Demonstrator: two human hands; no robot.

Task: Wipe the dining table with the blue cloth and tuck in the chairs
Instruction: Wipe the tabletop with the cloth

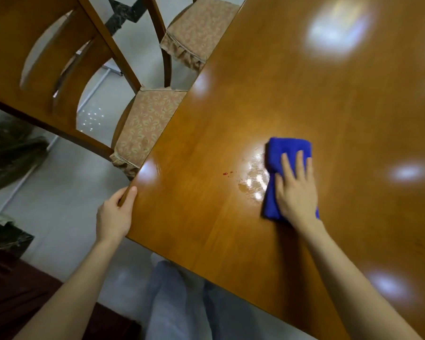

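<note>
The glossy wooden dining table (292, 94) fills the right of the view. A folded blue cloth (286, 150) lies on it, pressed flat under my right hand (296, 190). Just left of the cloth is a wet smear (252, 180) and a few small red drops (227, 173). My left hand (113, 214) grips the table's near left corner, thumb on top. A wooden chair with a patterned seat cushion (145, 121) stands at the table's left side, its seat partly under the edge. A second chair (196, 33) stands further along the same side.
Pale tiled floor (59, 187) lies left of the table. Dark bags or plants (10, 148) sit at the far left, and a dark wooden cabinet (15, 290) at the lower left. My legs (182, 303) are at the table's near edge.
</note>
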